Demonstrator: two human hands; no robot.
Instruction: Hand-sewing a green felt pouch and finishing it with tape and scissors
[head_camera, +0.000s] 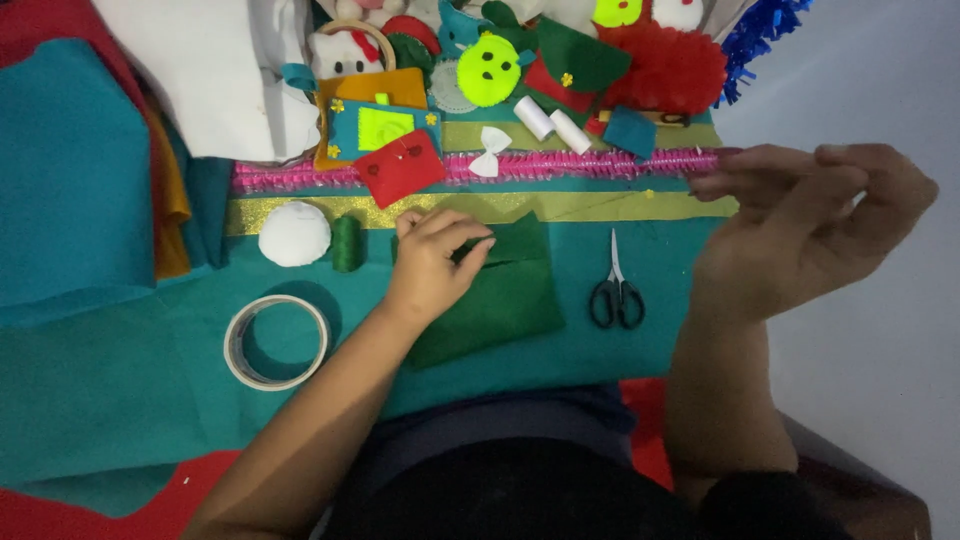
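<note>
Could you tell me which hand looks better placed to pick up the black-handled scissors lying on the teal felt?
Probably the right hand. It is raised with fingers pinched beside the scissors, which lie between the two hands but closer to it. The left hand is pressing on the dark green felt piece, so it is occupied.

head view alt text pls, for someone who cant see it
A person's left hand presses on a dark green felt piece lying on teal fabric, while the right hand is raised with fingers pinched together. Black-handled scissors, a tape roll and a green thread spool lie nearby.
</note>
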